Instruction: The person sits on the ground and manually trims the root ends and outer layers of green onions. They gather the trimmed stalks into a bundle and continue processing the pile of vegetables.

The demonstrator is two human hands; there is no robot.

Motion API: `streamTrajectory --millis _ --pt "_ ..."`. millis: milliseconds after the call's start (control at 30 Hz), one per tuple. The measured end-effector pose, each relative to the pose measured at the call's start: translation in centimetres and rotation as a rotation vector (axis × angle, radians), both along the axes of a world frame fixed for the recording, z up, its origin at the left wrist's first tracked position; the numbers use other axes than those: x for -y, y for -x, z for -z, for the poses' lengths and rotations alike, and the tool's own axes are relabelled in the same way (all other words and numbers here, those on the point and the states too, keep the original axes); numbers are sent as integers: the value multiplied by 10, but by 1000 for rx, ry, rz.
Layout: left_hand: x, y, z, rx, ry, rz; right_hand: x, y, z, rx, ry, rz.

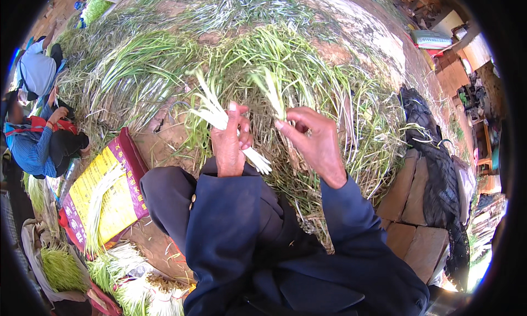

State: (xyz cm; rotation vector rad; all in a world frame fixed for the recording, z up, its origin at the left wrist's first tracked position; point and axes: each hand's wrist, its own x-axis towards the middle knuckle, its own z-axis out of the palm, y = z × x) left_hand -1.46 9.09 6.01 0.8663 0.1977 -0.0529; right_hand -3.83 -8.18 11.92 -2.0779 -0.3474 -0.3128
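Observation:
My left hand point(231, 141) grips a small bunch of white-stalked greens point(213, 115), which look like blanched chives. Their white ends stick out below the fist, over my lap, and the pale tips point up and away. To its right, my right hand point(315, 141) pinches another tuft of pale green leaves point(271, 91) between thumb and fingertips; the tops are motion-blurred. The two hands are apart. Beneath and beyond them spreads a thick heap of loose green leaves and dry stalks point(271, 48).
At my left, pale stalks point(103, 196) lie across a yellow and purple printed sack point(123, 184). Tied bundles point(140, 283) and a filled bag point(61, 268) are nearer. Two people point(37, 69) sit at far left. Bricks point(424, 242) with black netting point(436, 163) stand at right.

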Motion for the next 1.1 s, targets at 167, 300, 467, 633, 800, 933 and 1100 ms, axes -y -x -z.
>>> streamTrajectory --millis 167,300,467,633,800,933,1100 --pt "9 6 -3 53 3 132 -5 11 25 133 96 29" --pt "13 7 3 5 -6 127 -3 17 41 56 86 52" --pt "15 6 9 -39 -24 176 8 19 44 -403 -201 -31" --pt "17 5 16 -18 -120 273 11 6 50 -632 -465 -88" --pt "16 1 20 -45 -144 275 3 8 60 -521 -577 41" --pt "10 -2 17 -38 -42 333 7 34 67 -228 -335 174" --pt "9 -1 18 -57 -55 342 29 68 86 52 -5 71"
